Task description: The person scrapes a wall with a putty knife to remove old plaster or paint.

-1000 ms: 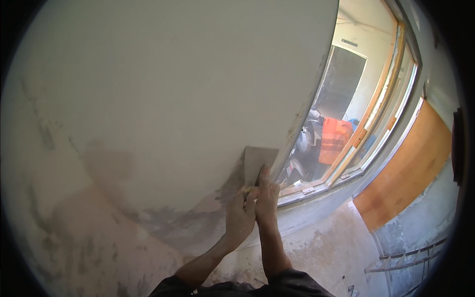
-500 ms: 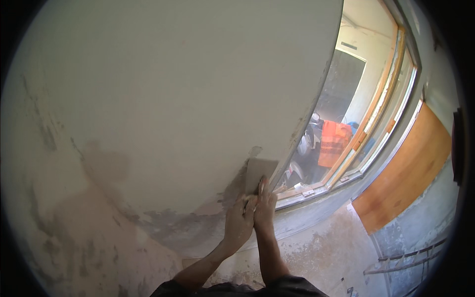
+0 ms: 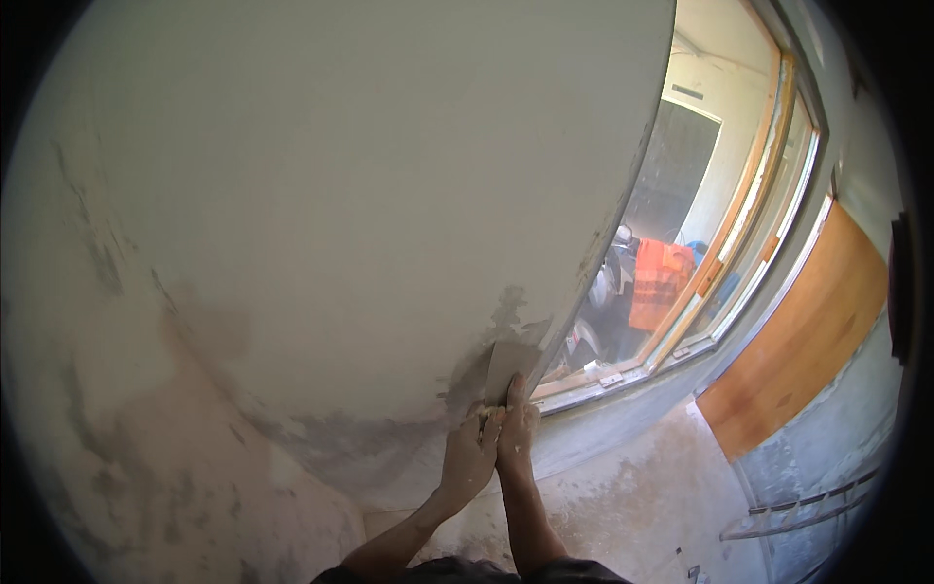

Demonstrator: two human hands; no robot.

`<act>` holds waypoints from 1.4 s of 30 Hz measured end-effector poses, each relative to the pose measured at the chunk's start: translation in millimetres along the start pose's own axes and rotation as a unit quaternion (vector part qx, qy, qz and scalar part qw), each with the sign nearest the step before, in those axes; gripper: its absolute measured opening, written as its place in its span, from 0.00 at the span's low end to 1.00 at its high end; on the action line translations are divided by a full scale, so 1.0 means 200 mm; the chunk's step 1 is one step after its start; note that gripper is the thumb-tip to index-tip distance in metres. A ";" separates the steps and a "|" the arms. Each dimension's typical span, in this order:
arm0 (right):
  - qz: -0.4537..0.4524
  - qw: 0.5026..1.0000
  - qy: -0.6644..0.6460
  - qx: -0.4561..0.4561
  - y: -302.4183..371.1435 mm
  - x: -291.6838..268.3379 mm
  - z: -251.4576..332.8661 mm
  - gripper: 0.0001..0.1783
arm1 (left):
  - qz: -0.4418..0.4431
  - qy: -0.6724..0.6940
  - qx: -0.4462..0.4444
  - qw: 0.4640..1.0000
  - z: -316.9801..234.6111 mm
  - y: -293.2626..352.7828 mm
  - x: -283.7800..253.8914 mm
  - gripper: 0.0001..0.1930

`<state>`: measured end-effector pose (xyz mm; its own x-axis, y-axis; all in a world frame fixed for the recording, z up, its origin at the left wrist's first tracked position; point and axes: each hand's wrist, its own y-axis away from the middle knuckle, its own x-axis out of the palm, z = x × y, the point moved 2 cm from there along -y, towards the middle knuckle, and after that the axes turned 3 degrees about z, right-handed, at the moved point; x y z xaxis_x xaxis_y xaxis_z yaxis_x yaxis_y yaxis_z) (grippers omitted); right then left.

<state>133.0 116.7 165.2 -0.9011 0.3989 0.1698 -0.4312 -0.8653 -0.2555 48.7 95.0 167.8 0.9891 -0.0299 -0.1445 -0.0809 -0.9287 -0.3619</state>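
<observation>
A person's two bare forearms rise from the lower edge. The left forearm (image 3: 401, 540) enters between six and seven o'clock and slants toward one o'clock; the right forearm (image 3: 533, 526) enters between five and six and stands nearly straight, leaning slightly toward eleven. They converge at the hands, near six o'clock. The bare left hand (image 3: 471, 459), marked with pale smears, shows its back, with the fingers bent inward and drawn together. Just beside it toward three o'clock, seemingly touching, the bare right hand (image 3: 516, 440), also pale-smeared, points one finger toward twelve o'clock; its other fingers are hard to make out.
</observation>
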 end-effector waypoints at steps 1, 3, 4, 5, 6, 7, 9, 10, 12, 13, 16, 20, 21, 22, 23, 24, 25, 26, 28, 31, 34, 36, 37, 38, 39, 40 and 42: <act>-0.015 0.997 -0.039 0.057 0.02 0.01 -0.03 0.31 | -0.009 -0.009 0.010 1.000 0.02 0.02 0.00 0.14; 0.032 0.997 -0.014 0.072 -0.03 -0.02 0.03 0.31 | -0.005 -0.004 -0.002 1.000 -0.01 -0.03 0.01 0.15; 0.056 0.995 -0.001 0.081 -0.06 -0.02 0.06 0.32 | -0.004 -0.001 -0.010 1.000 -0.02 -0.06 0.01 0.15; 0.048 0.997 -0.028 0.061 -0.08 -0.01 0.09 0.32 | 0.004 0.000 -0.008 1.000 -0.04 -0.08 0.02 0.15; 0.040 0.997 -0.054 0.041 -0.10 0.01 0.11 0.33 | 0.011 0.002 -0.006 1.000 -0.06 -0.10 0.03 0.15; 0.033 0.996 -0.081 0.021 -0.10 0.01 0.13 0.33 | 0.019 0.003 -0.004 1.000 -0.07 -0.10 0.03 0.15; 0.029 0.998 -0.031 0.046 -0.06 -0.01 0.14 0.34 | 0.025 0.006 0.011 1.000 -0.07 -0.07 0.01 0.16; 0.028 0.998 -0.010 0.063 -0.03 -0.01 0.12 0.34 | 0.028 0.003 0.017 0.999 -0.06 -0.05 -0.01 0.16; -0.006 0.997 -0.036 0.068 0.02 0.01 0.06 0.34 | 0.027 0.002 -0.018 0.999 0.00 0.00 0.00 0.16; -0.025 0.996 -0.047 0.068 0.02 0.01 0.03 0.35 | 0.028 0.004 -0.035 0.999 0.01 0.01 0.00 0.17; 0.006 0.996 -0.010 0.083 -0.08 -0.05 -0.03 0.34 | 0.007 0.007 -0.044 0.999 -0.02 -0.04 0.03 0.20; -0.006 0.995 -0.076 0.067 -0.08 -0.01 0.11 0.33 | 0.036 -0.005 -0.052 0.998 -0.01 -0.08 0.06 0.20; -0.004 0.994 -0.085 0.067 -0.08 -0.01 0.10 0.33 | 0.033 -0.003 -0.043 0.999 -0.03 -0.07 0.05 0.20; -0.001 0.993 -0.095 0.069 -0.07 -0.01 0.07 0.32 | 0.030 -0.003 -0.035 0.999 -0.04 -0.06 0.03 0.20; -0.015 0.995 -0.083 0.051 -0.06 -0.03 0.03 0.32 | 0.028 0.010 -0.036 0.999 -0.03 -0.04 0.03 0.20; -0.030 0.997 -0.070 0.033 -0.03 -0.04 -0.05 0.32 | 0.027 0.023 -0.036 0.999 -0.01 -0.01 0.04 0.21; -0.038 0.997 -0.059 0.018 -0.01 -0.02 -0.07 0.31 | 0.020 0.033 -0.038 0.999 0.01 0.01 0.03 0.21; -0.026 0.998 -0.048 0.035 0.01 -0.03 -0.07 0.31 | 0.013 0.028 -0.034 0.999 0.02 0.01 0.03 0.21; 0.004 0.997 -0.027 0.069 -0.04 -0.04 -0.04 0.32 | 0.000 0.017 -0.026 1.000 0.04 -0.02 0.04 0.21; 0.017 0.997 -0.044 0.067 -0.09 -0.04 0.05 0.32 | 0.017 -0.009 -0.026 0.999 0.03 -0.07 0.07 0.20; 0.015 0.996 -0.044 0.072 -0.06 -0.04 0.11 0.32 | 0.022 -0.021 -0.021 0.999 0.01 -0.07 0.08 0.20; -0.004 0.998 -0.037 0.059 -0.04 -0.05 0.05 0.33 | 0.042 0.002 -0.033 0.999 0.00 -0.03 0.05 0.19; -0.019 0.998 -0.038 0.039 -0.02 -0.03 0.00 0.33 | 0.049 0.011 -0.040 0.998 0.00 -0.01 0.03 0.18; -0.033 0.999 -0.039 0.019 0.00 -0.02 -0.02 0.33 | 0.043 0.018 -0.039 0.998 0.01 0.01 0.04 0.18; -0.018 0.999 -0.038 0.032 -0.01 -0.04 -0.04 0.33 | 0.038 0.025 -0.038 0.998 0.02 0.01 0.04 0.18; -0.002 0.998 -0.037 0.046 -0.03 -0.06 -0.05 0.32 | 0.032 0.032 -0.038 0.998 0.03 0.02 0.05 0.18; 0.010 0.996 -0.041 0.073 -0.04 -0.08 -0.03 0.32 | 0.020 0.020 -0.030 0.999 0.05 -0.01 0.08 0.19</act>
<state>149.9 119.1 158.9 -0.9001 0.3604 0.2448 -0.3967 -0.9102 -0.1187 62.4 99.7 156.1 0.9894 -0.0813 -0.1201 -0.1142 -0.9471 -0.2999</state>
